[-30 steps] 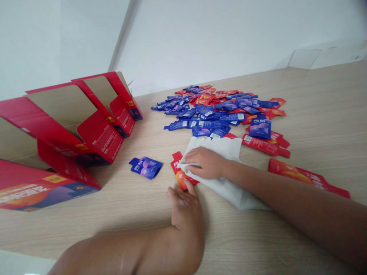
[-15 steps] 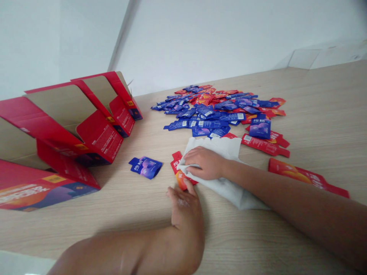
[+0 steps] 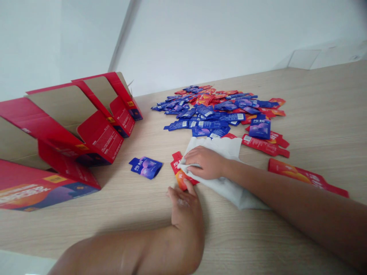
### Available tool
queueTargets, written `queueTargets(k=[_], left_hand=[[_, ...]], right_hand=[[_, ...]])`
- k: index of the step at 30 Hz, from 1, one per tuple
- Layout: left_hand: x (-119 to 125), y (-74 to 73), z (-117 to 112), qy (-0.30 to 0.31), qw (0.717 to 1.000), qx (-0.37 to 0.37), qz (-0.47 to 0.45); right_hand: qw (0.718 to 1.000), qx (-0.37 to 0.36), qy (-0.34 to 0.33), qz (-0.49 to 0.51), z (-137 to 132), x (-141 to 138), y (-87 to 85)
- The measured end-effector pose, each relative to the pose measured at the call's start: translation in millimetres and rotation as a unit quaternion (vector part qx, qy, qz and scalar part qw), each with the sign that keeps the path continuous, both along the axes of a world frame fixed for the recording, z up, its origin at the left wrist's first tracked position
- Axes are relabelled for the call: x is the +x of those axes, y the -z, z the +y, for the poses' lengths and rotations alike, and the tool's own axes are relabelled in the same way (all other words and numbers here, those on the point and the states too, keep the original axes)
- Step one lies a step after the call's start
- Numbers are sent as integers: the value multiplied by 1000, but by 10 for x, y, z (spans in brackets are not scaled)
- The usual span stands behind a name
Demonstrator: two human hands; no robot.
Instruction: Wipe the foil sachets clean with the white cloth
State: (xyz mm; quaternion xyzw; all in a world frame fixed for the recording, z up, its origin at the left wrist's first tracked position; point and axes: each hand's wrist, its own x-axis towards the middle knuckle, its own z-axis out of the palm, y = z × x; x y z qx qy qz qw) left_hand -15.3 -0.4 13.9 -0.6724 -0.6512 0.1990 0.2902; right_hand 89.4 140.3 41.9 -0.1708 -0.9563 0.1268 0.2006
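My right hand [image 3: 203, 162] is closed around a bunched part of a white cloth [image 3: 226, 189] and presses it onto a red pouch [image 3: 177, 157] lying flat on the table. The cloth spreads out under my right wrist and hides much of that pouch. My left hand [image 3: 185, 204] lies at the pouch's near edge, fingers apart, with a fingertip touching it. To the left rests a blue pouch [image 3: 146, 167] with purple fruit printed on it. Another red pouch [image 3: 304, 177] lies partly behind my right forearm.
A heap of blue and red pouches [image 3: 212, 110] covers the back middle of the wooden table [image 3: 129, 225]. Several red cardboard boxes [image 3: 100, 139] stand in a row at the left, their flaps raised. A white wall [image 3: 215, 42] borders the far edge.
Almost nothing differs. My right hand, with the cloth, has shifted very slightly over the red pouch, and my left hand stays where it was.
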Motion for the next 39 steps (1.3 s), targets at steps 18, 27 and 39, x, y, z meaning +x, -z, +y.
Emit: queueTargets(k=[18,27,39], left_hand=[[-11,41,2,2,1000,10,-4],[-11,36,-1,-5,998,15,-59],[-7,10,-10,6,1000,-3,-7]], right_hand=[[1000,5,27,-5,21,7,6],[1000,4,-9,7,-3,4,17],[1000,5,21,-1,13,12,-1]])
